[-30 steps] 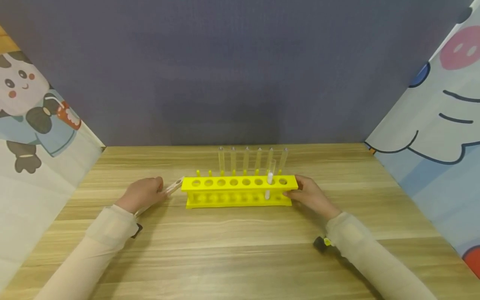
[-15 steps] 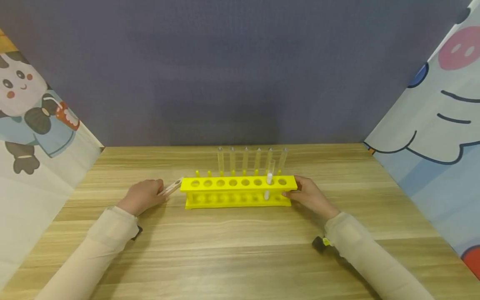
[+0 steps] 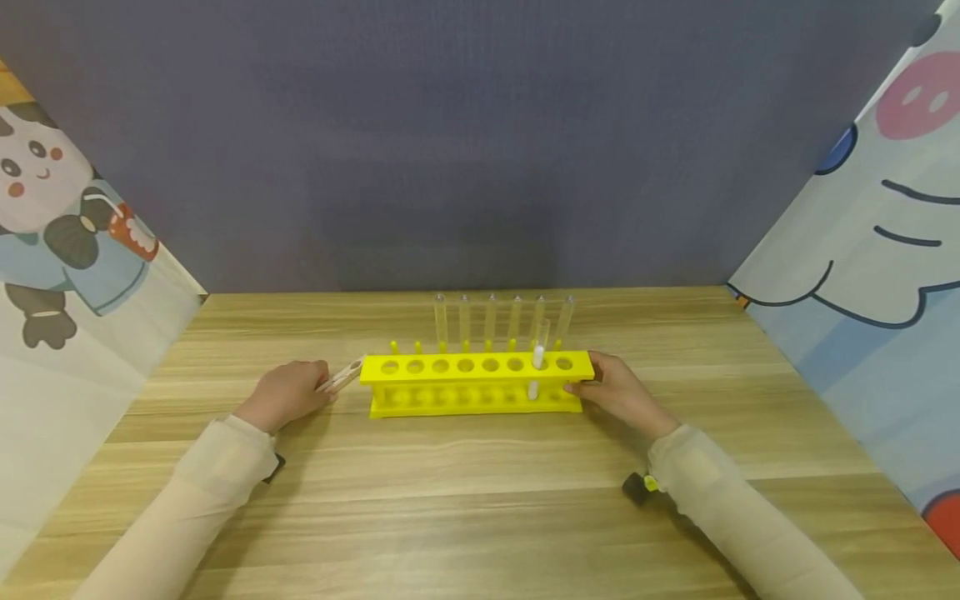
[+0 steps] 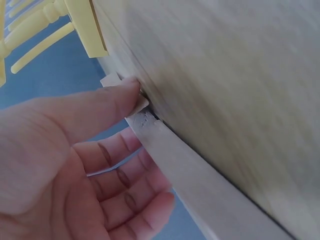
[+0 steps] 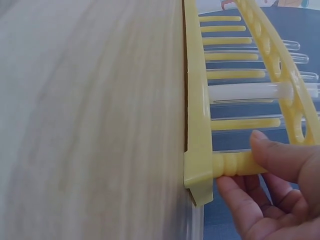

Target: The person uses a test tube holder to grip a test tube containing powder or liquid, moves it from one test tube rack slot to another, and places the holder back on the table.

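Gripping the right end of the yellow rack point(image 3: 480, 370), the right hand point(image 3: 621, 394) lies at the middle of the table point(image 3: 465, 517); its thumb and fingers are clamped on the end post point(image 5: 235, 164), as the right wrist view shows, the thumb on one side and the fingers bent round the other; the left hand point(image 3: 288, 393) holds a wooden holder point(image 3: 347, 374), its thumb and curled fingers clamped on the pale wood, as the left wrist view shows; the holder slants up toward the upper left corner of the rack, its far end just beside that corner, though whether the two touch cannot be told; the rack stands upright between the hands, its long side facing the person and its row of round holes uppermost; the white-filled tube point(image 3: 538, 358) stands in the second hole from the right, its white filling low and its upper part transparent; behind the holes, yellow pegs point(image 3: 394, 346) rise in a line, and six transparent tubes point(image 3: 491, 321) stand in a row at the back, rounded ends up; pale sleeves point(image 3: 735, 508) cover both forearms, with a small dark device point(image 3: 637, 489) at the right wrist; a dark panel point(image 3: 480, 150) closes the far side, flanked by a printed left cloth point(image 3: 97, 367) and a printed right cloth point(image 3: 885, 350).
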The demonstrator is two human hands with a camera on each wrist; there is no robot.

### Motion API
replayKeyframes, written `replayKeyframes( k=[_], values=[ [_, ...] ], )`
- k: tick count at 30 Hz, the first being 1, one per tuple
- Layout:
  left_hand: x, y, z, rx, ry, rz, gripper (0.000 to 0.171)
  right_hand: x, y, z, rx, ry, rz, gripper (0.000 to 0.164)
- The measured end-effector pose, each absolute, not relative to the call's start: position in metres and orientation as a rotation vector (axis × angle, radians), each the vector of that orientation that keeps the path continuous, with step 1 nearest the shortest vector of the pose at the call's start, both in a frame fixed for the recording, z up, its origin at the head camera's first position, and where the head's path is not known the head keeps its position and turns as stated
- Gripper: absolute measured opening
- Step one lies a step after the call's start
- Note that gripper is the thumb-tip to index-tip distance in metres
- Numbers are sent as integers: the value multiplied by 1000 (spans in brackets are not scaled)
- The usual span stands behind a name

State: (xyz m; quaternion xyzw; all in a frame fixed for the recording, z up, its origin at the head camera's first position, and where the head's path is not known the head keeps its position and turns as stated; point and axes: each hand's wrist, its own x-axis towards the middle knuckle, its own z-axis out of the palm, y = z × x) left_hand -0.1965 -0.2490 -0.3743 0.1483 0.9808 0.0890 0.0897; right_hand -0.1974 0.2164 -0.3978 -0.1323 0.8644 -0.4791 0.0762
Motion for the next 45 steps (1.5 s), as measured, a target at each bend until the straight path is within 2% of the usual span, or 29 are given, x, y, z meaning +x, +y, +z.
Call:
replayKeyframes(
  k=[31, 45],
  values=[
    [-200, -256, -378, 489, 3066, 289, 9, -198, 215, -396, -360, 2512, -1520, 39],
    [-195, -255, -366, 435, 3143, 292, 14, -198, 216, -398, -405, 2523, -1534, 39]
  ],
)
